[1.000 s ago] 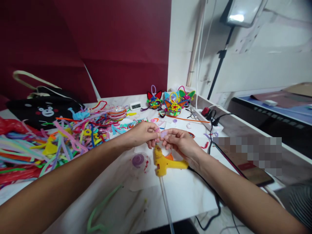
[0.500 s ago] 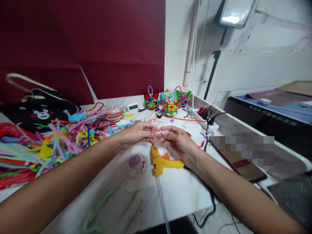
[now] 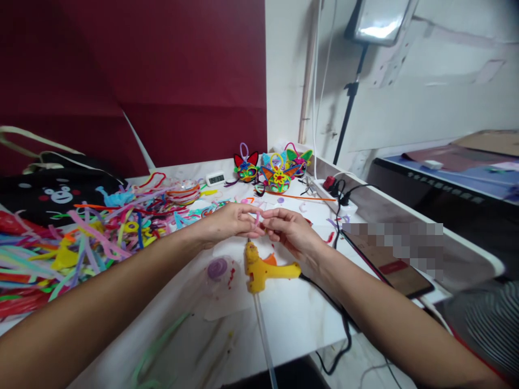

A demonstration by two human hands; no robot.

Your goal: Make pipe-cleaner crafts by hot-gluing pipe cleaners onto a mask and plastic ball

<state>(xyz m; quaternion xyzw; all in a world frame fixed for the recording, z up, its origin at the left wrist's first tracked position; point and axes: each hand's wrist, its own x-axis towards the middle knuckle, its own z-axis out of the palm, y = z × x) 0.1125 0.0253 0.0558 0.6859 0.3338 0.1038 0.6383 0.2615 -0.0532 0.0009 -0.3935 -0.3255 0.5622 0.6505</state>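
Observation:
A short pink pipe cleaner [image 3: 257, 218] stands out between the fingertips of my left hand [image 3: 233, 220], which is closed in a pinch. My right hand [image 3: 291, 229] meets it from the right, thumb and fingers pinched at the same small piece; its far end is hidden by the fingers. Just below the fingertips, a yellow hot glue gun [image 3: 256, 270] lies on the table with a clear glue stick [image 3: 264, 335] out of its back. To its left is a purple pipe cleaner coil [image 3: 217, 268] on a clear sheet.
Loose pipe cleaners [image 3: 81, 237] are heaped at the left, before a black bag [image 3: 36, 186]. At the back stand a white timer [image 3: 214, 179] and colourful pipe cleaner animal heads [image 3: 279, 175]. Right are a power strip [image 3: 338, 204], a tablet [image 3: 389, 265] and the black cord [image 3: 324, 294].
The view has turned slightly right, so everything sits a little further left. My fingertips have drawn closer together, and the pale lilac bit at my right fingers is now covered.

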